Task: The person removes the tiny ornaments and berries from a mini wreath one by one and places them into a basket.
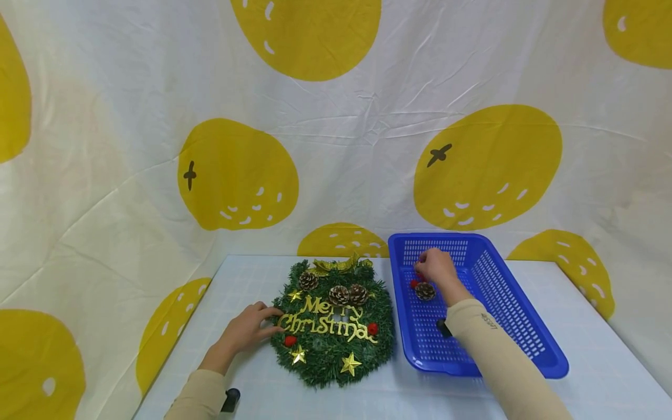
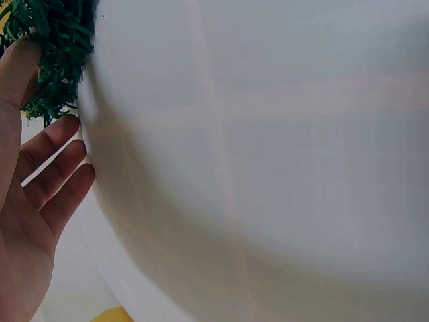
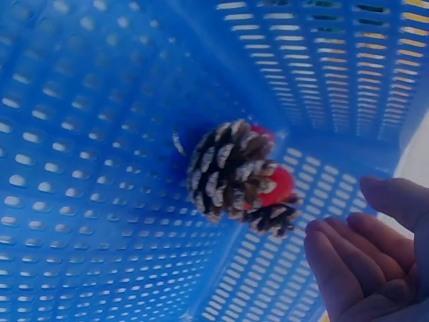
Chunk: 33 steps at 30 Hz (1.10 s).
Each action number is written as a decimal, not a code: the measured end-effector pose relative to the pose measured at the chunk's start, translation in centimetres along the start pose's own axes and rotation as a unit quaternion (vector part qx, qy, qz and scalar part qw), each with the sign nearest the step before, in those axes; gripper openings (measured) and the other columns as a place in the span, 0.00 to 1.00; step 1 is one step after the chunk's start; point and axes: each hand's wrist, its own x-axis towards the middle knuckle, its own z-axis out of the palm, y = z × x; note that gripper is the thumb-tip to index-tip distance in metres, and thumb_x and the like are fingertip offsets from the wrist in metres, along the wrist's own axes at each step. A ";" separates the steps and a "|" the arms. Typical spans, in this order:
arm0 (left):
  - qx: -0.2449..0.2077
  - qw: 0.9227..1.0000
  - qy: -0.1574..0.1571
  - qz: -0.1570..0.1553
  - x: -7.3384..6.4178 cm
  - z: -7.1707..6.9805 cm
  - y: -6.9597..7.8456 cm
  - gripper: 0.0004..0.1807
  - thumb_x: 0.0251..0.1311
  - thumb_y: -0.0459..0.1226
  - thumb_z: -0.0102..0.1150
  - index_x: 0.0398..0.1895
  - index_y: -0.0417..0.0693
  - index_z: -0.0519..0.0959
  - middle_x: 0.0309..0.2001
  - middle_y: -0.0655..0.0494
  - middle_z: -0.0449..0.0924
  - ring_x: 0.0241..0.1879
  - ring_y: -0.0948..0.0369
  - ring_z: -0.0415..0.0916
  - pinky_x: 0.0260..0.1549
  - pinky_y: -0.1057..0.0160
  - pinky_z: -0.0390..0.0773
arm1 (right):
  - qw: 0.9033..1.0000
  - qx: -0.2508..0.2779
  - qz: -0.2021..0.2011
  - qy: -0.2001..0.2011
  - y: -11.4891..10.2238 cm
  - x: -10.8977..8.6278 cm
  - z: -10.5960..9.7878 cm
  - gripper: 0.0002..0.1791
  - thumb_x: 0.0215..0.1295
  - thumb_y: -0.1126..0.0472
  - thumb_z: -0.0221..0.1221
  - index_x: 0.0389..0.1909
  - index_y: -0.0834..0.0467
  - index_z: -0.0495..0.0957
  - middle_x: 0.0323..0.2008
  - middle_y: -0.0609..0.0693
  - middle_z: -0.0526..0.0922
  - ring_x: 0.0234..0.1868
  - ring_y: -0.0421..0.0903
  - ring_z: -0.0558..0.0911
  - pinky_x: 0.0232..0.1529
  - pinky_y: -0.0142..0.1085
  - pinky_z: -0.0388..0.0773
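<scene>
On the tabletop lies a green wreath (image 1: 325, 361) with gold "Merry Christmas" lettering (image 1: 331, 326), gold stars, pinecones and red balls. My left hand (image 1: 248, 328) is at the wreath's left edge, fingers apart; in the left wrist view its thumb (image 2: 19, 67) touches the greenery and the other fingers extend below it. Inside the blue basket (image 1: 480, 368), my right hand (image 1: 437, 267) reaches down near a pinecone (image 1: 425, 291) and red balls. The right wrist view shows its fingers (image 3: 335, 258) loosely bent, nothing between them and the thumb, beside a pinecone (image 3: 224, 171) and a red ball (image 3: 276, 188).
The basket stands right of the wreath on a white table (image 1: 252, 385). Behind hangs a white cloth (image 1: 346, 175) printed with large yellow fruit. A gold bow (image 1: 336, 266) tops the wreath. Dark straps show at both wrists.
</scene>
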 end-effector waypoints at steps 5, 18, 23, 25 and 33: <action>-0.001 1.000 0.001 -0.001 0.0 -0.1 0.2 0.21 0.56 0.55 0.66 0.51 0.60 0.82 0.40 0.57 0.74 0.37 0.58 0.71 0.32 0.54 0.74 | 1.000 0.007 -0.002 0.005 -1.0 0.1 -0.7 0.19 0.66 0.59 0.60 0.51 0.70 0.79 0.46 0.66 0.82 0.46 0.62 0.80 0.50 0.54 0.74; 0.001 1.000 0.003 -0.005 -0.1 -0.2 0.5 0.20 0.55 0.52 0.68 0.51 0.59 0.82 0.40 0.57 0.74 0.38 0.59 0.71 0.32 0.54 0.74 | 0.996 0.063 -0.067 0.013 -6.6 -1.8 -1.9 0.30 0.70 0.53 0.59 0.66 0.66 0.69 0.61 0.64 0.75 0.57 0.62 0.76 0.55 0.54 0.73; 0.001 1.000 0.001 -0.003 -0.1 -0.1 0.3 0.21 0.55 0.53 0.67 0.51 0.60 0.82 0.39 0.57 0.73 0.37 0.60 0.71 0.32 0.55 0.74 | 0.991 0.087 -0.105 0.015 -8.8 -3.2 -1.8 0.30 0.70 0.53 0.59 0.67 0.65 0.69 0.61 0.63 0.75 0.57 0.61 0.76 0.52 0.54 0.74; 0.001 1.000 0.000 -0.003 0.0 0.0 0.2 0.21 0.55 0.54 0.67 0.51 0.60 0.82 0.39 0.57 0.73 0.37 0.60 0.70 0.32 0.55 0.73 | 0.989 0.092 -0.118 0.014 -9.6 -3.9 -1.6 0.30 0.70 0.52 0.59 0.68 0.64 0.68 0.61 0.62 0.75 0.57 0.61 0.77 0.51 0.54 0.75; 0.003 1.000 0.006 0.001 -0.1 0.2 -0.1 0.22 0.55 0.56 0.65 0.51 0.60 0.82 0.39 0.59 0.73 0.37 0.60 0.71 0.32 0.55 0.74 | 0.983 0.113 -0.143 0.011 -12.3 -6.0 -0.8 0.33 0.68 0.51 0.61 0.70 0.58 0.67 0.62 0.60 0.75 0.56 0.60 0.78 0.49 0.54 0.76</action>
